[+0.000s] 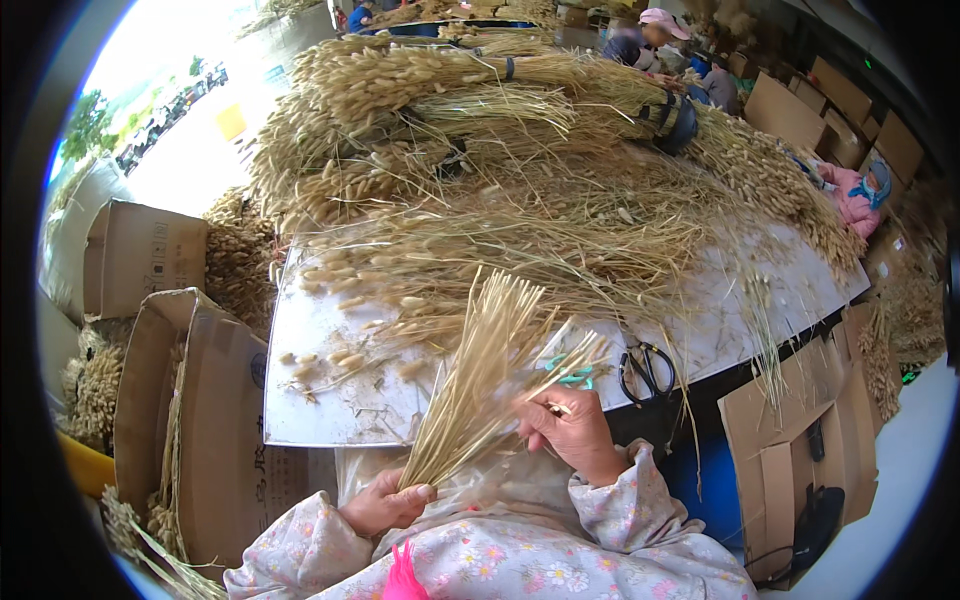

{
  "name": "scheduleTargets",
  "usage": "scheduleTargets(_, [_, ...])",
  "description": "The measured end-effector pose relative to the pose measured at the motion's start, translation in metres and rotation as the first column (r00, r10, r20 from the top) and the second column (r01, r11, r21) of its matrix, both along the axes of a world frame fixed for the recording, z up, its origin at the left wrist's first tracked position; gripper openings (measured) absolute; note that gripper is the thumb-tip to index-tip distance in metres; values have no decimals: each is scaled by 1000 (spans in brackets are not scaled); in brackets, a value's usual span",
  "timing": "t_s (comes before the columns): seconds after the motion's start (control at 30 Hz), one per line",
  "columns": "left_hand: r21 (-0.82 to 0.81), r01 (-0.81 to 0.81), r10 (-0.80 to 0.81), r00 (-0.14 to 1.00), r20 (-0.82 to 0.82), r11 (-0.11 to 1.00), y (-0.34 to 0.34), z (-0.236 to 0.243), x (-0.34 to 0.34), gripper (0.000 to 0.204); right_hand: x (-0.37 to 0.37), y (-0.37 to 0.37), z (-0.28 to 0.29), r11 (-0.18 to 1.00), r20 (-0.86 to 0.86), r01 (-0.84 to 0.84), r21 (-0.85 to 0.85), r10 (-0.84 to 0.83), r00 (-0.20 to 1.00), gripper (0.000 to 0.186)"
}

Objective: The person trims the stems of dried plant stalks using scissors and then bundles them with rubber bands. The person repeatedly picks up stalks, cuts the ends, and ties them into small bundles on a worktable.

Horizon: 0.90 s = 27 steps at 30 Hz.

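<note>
My left hand [388,502] is closed around the lower part of a bundle of dried grass stalks [470,390]. The bundle fans out upward and leans to the right over the table's near edge. Beside its right side, my right hand [572,434] has thumb and fingers pinched together, with a short piece of dried stalk poking out between them. Some stalks run right behind that hand, and the area around its fingertips is slightly blurred. Black-handled scissors [647,373] lie just beyond my right hand, near a teal object [568,372] partly covered by stalks.
Loose dried grass [520,245] and tied bundles [420,80] pile up across the white table [330,415]. Open cardboard boxes stand at left [220,400] and right [790,450]. Other people sit farther off, one in a pink jacket [858,205].
</note>
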<state>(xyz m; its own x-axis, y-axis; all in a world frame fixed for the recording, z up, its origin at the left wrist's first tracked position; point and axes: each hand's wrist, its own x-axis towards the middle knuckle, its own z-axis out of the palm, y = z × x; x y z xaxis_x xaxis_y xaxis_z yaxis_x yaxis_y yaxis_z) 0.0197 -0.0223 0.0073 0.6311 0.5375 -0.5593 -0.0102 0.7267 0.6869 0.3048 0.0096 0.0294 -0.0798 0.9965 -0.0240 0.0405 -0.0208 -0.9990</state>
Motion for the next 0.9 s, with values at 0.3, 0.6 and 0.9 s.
scheduleTargets(0.3, [-8,-82,82,996,16,997,0,-8,-15,21,55,-4,39,928,-844,353,122,-89,528,20])
scheduleTargets(0.6, [494,104,98,926,-366,863,-8,-5,8,20,-26,0,9,993,221,-113,31,103,970,28])
scheduleTargets(0.9, [48,-41,41,999,3,998,-5,-1,-4,27,-20,-1,-4,971,-436,-191,-147,110,893,27])
